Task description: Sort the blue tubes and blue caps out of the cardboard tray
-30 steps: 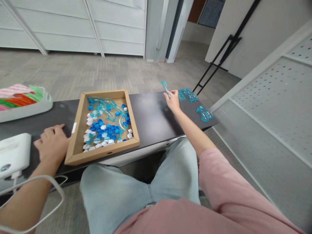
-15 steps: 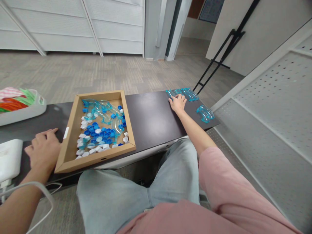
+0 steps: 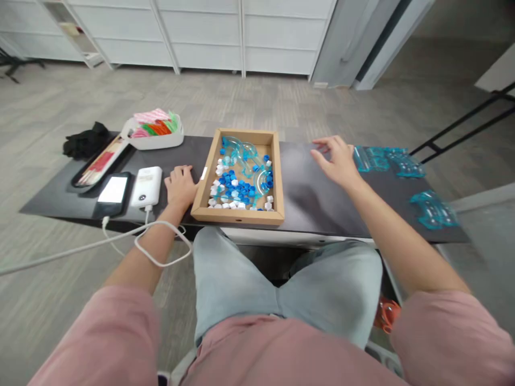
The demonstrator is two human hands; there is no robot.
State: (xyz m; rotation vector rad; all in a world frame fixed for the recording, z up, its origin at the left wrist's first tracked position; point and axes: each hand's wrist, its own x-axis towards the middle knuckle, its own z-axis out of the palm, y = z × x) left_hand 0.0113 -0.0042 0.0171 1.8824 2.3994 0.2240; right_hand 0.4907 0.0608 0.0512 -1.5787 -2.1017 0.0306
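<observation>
Fingers [image 3: 322, 143] between tray [image 3: 277, 177] and track pieces [image 3: 382, 160]

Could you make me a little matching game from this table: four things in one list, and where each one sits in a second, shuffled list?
Things:
1. shallow cardboard tray of blue and white caps
2. white power bank
3. white tub of pink, green and orange strips
4. clear turquoise plastic track pieces

Places:
A. far right of the table
B. beside the left hand
C. centre of the table
D. back edge, left of the tray

Pairs: 1-C, 2-B, 3-D, 4-A
</observation>
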